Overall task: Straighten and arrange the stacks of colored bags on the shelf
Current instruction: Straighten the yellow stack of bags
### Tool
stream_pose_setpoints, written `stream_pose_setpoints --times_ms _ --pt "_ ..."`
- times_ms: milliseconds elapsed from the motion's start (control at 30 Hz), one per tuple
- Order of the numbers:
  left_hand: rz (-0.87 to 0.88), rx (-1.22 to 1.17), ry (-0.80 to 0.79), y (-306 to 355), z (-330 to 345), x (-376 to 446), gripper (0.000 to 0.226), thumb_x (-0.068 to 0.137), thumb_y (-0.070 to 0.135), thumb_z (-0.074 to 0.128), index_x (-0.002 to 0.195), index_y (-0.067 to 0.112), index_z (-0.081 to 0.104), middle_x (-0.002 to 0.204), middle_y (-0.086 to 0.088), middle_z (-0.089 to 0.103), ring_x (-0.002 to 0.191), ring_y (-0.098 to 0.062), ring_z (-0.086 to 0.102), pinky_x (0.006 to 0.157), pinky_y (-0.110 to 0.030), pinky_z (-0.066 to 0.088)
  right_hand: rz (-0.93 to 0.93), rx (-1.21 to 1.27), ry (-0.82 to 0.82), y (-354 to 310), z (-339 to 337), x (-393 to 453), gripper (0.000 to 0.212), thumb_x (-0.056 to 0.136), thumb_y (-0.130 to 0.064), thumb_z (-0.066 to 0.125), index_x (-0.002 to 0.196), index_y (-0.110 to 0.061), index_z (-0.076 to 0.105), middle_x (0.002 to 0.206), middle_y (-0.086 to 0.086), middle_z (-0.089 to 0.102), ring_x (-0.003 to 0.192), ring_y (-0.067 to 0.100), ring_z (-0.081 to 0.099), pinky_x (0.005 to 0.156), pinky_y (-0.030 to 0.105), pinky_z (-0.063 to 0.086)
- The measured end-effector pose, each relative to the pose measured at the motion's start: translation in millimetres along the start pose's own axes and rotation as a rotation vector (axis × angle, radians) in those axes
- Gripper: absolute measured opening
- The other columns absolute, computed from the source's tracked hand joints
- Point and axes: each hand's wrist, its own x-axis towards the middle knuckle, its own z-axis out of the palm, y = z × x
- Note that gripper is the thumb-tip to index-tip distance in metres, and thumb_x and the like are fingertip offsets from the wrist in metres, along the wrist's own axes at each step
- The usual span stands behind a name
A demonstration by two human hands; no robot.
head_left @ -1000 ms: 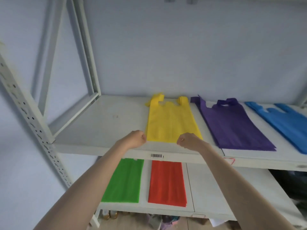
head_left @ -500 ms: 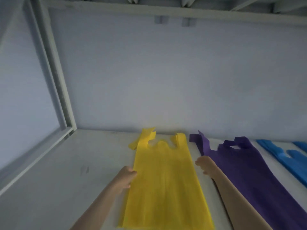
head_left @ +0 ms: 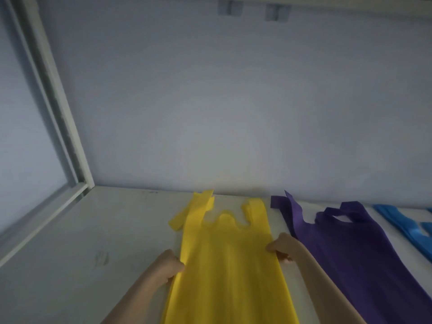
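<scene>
Left hand (head_left: 168,265) and right hand (head_left: 281,247) each grasp side edge of yellow bag stack (head_left: 230,265), flat on shelf (head_left: 105,230). Far-left handle splayed, alignment unfinished. Purple stack (head_left: 364,258) skewed, blue stack (head_left: 406,225) untouched. Looks early in task.

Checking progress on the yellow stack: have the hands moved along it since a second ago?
Yes. Both the left hand and right hand went from the yellow stack's front edge up its sides, toward the back wall.
</scene>
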Motion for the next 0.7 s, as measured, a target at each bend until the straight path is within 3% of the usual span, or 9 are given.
stream_pose_setpoints --times_ms 100,200,267,333,400,467,533,600,700 --pt "-0.061 0.254 -0.072 0 -14 -4 0.018 0.086 0.017 0.057 0.086 0.007 0.042 0.061 -0.002 0.043 0.047 -0.011 0.038 0.043 -0.018 0.029 0.109 -0.044 -0.116 -3 -14 -4 0.026 0.087 -0.010 0.060 0.063 -0.009 0.049 0.050 0.001 0.048 0.035 0.008 0.043 0.038 0.016 0.036" --pt "-0.017 0.306 -0.006 9 -24 3 0.025 0.087 0.025 0.059 0.101 0.006 0.051 0.068 -0.005 0.051 0.055 -0.013 0.049 0.046 -0.021 0.038 0.066 0.019 0.063 -11 -13 17 0.032 0.092 -0.024 0.054 0.065 -0.010 0.045 0.051 0.002 0.041 0.038 0.010 0.037 0.042 0.018 0.034" --pt "0.043 0.203 0.115 17 -27 20 0.056 0.087 0.032 0.059 0.130 0.000 0.042 0.110 -0.015 0.060 0.098 -0.024 0.061 0.075 -0.029 0.050 0.000 0.119 0.167 -17 -9 34 0.030 0.093 -0.029 0.053 0.071 -0.009 0.047 0.058 0.004 0.043 0.047 0.013 0.039 0.050 0.022 0.036" --pt "0.081 0.116 0.196 26 -30 39 0.069 0.084 0.043 0.058 0.135 0.000 0.038 0.134 -0.019 0.049 0.124 -0.032 0.049 0.098 -0.036 0.043 -0.047 0.212 0.186 -23 -5 44 0.031 0.093 -0.030 0.053 0.071 -0.008 0.047 0.060 0.005 0.043 0.050 0.014 0.039 0.052 0.023 0.035" --pt "0.142 0.012 0.193 36 -31 55 0.065 0.076 0.053 0.054 0.112 0.000 0.057 0.114 -0.020 0.062 0.111 -0.034 0.058 0.090 -0.039 0.045 -0.087 0.261 0.207 -27 -1 50 0.037 0.092 -0.033 0.053 0.065 -0.009 0.047 0.059 0.004 0.043 0.052 0.015 0.041 0.054 0.025 0.036" --pt "0.188 -0.153 0.154 49 -30 61 0.044 0.083 0.048 0.055 0.078 0.004 0.059 0.080 -0.012 0.062 0.082 -0.028 0.062 0.072 -0.034 0.043 -0.110 0.281 0.228 -31 2 52 0.039 0.091 -0.039 0.053 0.073 -0.006 0.053 0.066 0.006 0.049 0.063 0.019 0.050 0.064 0.031 0.046" --pt "0.184 -0.247 0.109 62 -31 61 0.037 0.089 0.041 0.054 0.091 0.005 0.060 0.092 -0.010 0.062 0.086 -0.025 0.060 0.074 -0.029 0.040 -0.117 0.298 0.239 -33 1 54 0.048 0.089 -0.046 0.053 0.099 0.001 0.058 0.081 0.010 0.056 0.079 0.022 0.056 0.073 0.034 0.048" --pt "0.164 -0.274 0.082 71 -31 65 0.060 0.086 0.047 0.057 0.121 -0.002 0.057 0.123 -0.012 0.060 0.112 -0.027 0.059 0.090 -0.031 0.046 -0.111 0.256 0.263 -36 -1 54 0.058 0.088 -0.049 0.052 0.117 0.001 0.055 0.092 0.010 0.057 0.085 0.021 0.056 0.071 0.029 0.045" --pt "0.154 -0.269 0.024 85 -33 61 0.073 0.081 0.054 0.059 0.127 -0.001 0.052 0.124 -0.014 0.061 0.109 -0.028 0.061 0.086 -0.031 0.051 -0.131 0.200 0.298 -42 -5 55 0.052 0.090 -0.046 0.051 0.113 0.001 0.057 0.091 0.008 0.056 0.084 0.020 0.055 0.072 0.028 0.044"
